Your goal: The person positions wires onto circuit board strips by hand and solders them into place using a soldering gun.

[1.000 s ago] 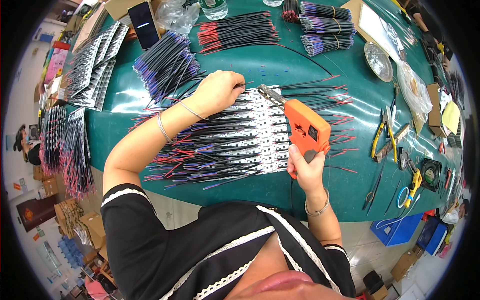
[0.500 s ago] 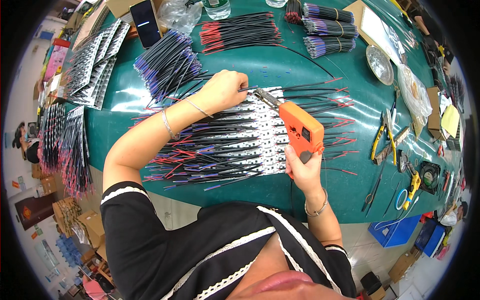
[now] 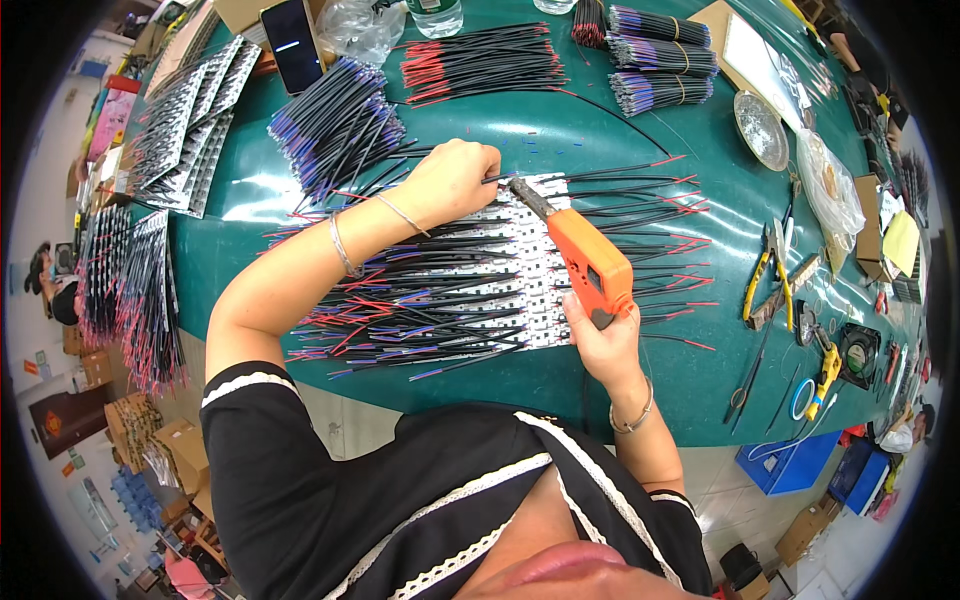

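Wire (image 3: 491,180) sticks out from the left hand (image 3: 462,178), whose thumb and fingertips are pinched together on it, probably because so thin and springy a thing needs a grip near its end to stay steady. Just beside it is the metal nose of an orange tool (image 3: 590,258); whether nose and wire touch is too small to tell. The right hand (image 3: 608,340) is closed round the tool's handle, fingers mostly hidden, a hold that lets the nose point away from the body and toward the pinch.

Below the hands, white strips (image 3: 541,265) lie side by side in a block, with black wires spreading left and right; set crosswise in front of the person, they seem placed for both hands to reach. A loose pile of wires (image 3: 335,130) rests beyond the left forearm, likely for easy picking.

The counter (image 3: 655,390) is green and glossy, with pale glare. Along its far side are a phone (image 3: 292,47), banded bundles (image 3: 660,92) and a metal dish (image 3: 760,130); yellow-handled pliers (image 3: 755,285) lie to the right. Past the near edge, a blue bin (image 3: 790,463) stands at the right and cardboard boxes (image 3: 186,457) at the left.
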The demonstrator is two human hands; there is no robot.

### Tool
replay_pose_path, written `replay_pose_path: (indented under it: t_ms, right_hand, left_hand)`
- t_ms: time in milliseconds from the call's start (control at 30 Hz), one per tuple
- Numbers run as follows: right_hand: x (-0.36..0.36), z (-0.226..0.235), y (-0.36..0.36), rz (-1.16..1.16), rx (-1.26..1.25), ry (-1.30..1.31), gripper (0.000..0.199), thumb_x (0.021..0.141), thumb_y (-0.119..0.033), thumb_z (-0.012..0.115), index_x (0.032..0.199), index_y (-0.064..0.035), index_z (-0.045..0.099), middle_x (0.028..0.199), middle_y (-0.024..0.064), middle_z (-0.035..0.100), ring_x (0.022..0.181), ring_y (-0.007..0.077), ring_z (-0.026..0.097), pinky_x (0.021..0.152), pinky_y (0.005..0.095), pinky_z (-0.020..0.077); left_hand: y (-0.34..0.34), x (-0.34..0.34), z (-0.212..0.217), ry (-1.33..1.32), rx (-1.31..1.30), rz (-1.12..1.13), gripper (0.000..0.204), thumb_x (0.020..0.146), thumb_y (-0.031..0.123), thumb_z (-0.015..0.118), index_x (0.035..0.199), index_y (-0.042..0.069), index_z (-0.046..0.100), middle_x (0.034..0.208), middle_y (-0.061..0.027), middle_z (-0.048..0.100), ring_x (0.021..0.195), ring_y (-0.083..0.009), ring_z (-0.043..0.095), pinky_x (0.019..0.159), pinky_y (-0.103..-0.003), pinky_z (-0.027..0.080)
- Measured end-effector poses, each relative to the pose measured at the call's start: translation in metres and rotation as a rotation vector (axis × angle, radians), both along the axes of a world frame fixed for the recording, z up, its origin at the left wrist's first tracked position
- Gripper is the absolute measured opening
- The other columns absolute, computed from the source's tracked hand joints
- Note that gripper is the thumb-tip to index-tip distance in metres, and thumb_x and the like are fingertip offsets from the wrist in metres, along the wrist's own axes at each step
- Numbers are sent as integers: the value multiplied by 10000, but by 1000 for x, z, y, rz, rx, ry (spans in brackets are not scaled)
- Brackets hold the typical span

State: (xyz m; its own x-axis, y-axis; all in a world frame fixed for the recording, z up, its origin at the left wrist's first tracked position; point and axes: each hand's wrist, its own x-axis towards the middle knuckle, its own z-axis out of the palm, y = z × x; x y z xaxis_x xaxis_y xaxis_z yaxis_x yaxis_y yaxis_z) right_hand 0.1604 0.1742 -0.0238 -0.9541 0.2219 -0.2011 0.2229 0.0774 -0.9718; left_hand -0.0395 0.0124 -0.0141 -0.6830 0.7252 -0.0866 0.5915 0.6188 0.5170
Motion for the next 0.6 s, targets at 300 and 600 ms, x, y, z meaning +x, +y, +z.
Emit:
replay_pose_path:
  t_ms: [300, 600]
  right_hand:
    - [1, -3, -1, -50, -122, 185, 249, 807, -57, 563, 1021, 16, 458, 636, 14, 504, 423, 54, 446, 380, 185, 388]
    - [0, -3, 0, -7, -177, 163, 291, 810, -20, 541, 1075, 19, 425, 671, 28, 500, 431, 56, 448, 369, 186, 386]
  left_hand:
    - [1, 1, 0, 12, -16, 8, 137, 669, 102, 547, 713, -25, 575, 679, -194, 591, 663, -347, 583, 623, -392, 459]
    - [-2, 3, -3, 7, 4, 36, 159, 674, 124, 566, 738, -20, 586, 683, -183, 596, 658, -331, 591, 618, -380, 463]
